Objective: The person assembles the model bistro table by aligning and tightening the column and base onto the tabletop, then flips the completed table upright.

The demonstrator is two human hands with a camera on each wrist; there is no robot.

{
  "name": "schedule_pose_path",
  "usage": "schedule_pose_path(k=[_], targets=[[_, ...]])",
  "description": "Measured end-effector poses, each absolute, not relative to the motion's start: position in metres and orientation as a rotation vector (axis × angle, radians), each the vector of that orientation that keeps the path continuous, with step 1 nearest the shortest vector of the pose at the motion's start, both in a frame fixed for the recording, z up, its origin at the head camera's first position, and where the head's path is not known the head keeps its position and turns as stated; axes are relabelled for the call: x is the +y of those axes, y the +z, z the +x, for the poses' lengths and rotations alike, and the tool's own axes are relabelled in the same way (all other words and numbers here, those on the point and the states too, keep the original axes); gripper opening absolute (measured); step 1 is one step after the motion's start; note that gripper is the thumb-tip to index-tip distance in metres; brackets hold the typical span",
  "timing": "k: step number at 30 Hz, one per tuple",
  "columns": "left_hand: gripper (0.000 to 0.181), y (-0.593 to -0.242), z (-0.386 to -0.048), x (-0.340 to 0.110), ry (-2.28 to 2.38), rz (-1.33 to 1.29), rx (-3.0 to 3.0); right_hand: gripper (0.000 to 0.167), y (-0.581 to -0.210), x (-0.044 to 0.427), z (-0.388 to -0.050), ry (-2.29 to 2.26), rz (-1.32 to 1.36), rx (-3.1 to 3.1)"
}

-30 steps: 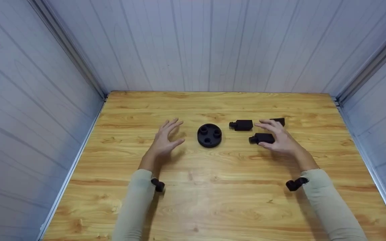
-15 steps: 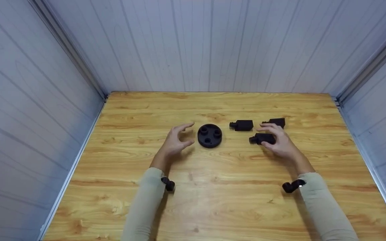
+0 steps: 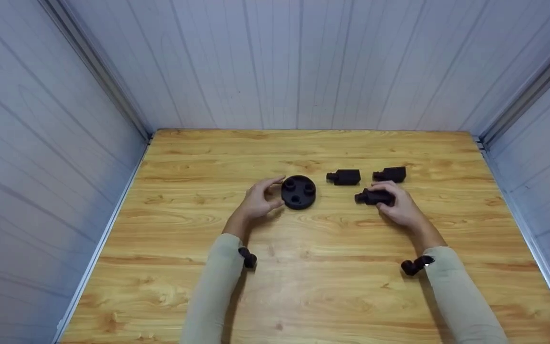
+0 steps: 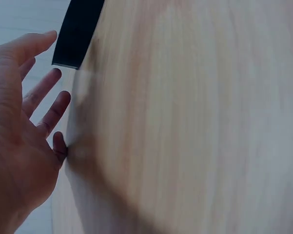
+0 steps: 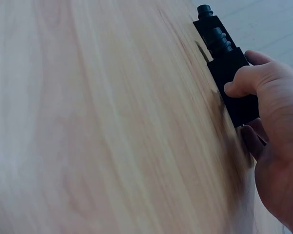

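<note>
A round black disc (image 3: 298, 192) with three round sockets lies flat on the wooden table. At its left edge is my left hand (image 3: 257, 198), thumb and index finger spread to either side; in the left wrist view the thumb tip sits right by the disc's rim (image 4: 78, 34), and I cannot tell whether it touches. To the right, my right hand (image 3: 401, 204) pinches a black rectangular block with a stepped round peg (image 5: 231, 78). The thumb presses one face, the index finger is behind it, and the peg points left. The block lies low at the table.
Two similar black blocks with pegs lie farther back, one left (image 3: 348, 177) and one right (image 3: 394, 174) of the held block's far side. White panelled walls (image 3: 275, 67) close off the table (image 3: 303, 286) at the back and both sides.
My left hand has moved right, up to the disc's edge. My right hand has lowered onto the nearest block and its thumb and fingers have closed on it.
</note>
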State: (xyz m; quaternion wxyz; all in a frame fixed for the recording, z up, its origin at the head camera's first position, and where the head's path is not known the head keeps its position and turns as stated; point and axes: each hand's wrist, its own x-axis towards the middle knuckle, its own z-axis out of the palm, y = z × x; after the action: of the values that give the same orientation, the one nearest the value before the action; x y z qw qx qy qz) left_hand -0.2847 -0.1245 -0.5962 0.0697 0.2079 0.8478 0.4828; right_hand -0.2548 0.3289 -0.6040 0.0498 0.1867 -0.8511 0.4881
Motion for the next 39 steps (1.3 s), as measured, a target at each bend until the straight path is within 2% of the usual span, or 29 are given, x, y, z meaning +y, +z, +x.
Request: schedule_pose_path(k=[7, 14, 24, 39], targets=[[0.067, -0.607, -0.291, -0.124, 1.383, 0.629, 2.589, 0.047, -0.604, 0.327, -0.253, 1.453, 0.516, -2.618], [0.063, -0.592, -0.286, -0.127, 1.34, 0.535, 2.5, 0.048, -0.605, 0.326, -0.252, 1.47, 0.476, -2.632], [0.061, -0.593, -0.286, -0.131, 1.358, 0.533, 2.47, 0.045, -0.608, 0.33, -0.253, 1.526, 0.467, -2.662], [0.065, -0.591, -0.29, -0.129, 1.319, 0.477, 2.461, 0.042, -0.587, 0.322, -0.256, 1.578, 0.457, -2.678]])
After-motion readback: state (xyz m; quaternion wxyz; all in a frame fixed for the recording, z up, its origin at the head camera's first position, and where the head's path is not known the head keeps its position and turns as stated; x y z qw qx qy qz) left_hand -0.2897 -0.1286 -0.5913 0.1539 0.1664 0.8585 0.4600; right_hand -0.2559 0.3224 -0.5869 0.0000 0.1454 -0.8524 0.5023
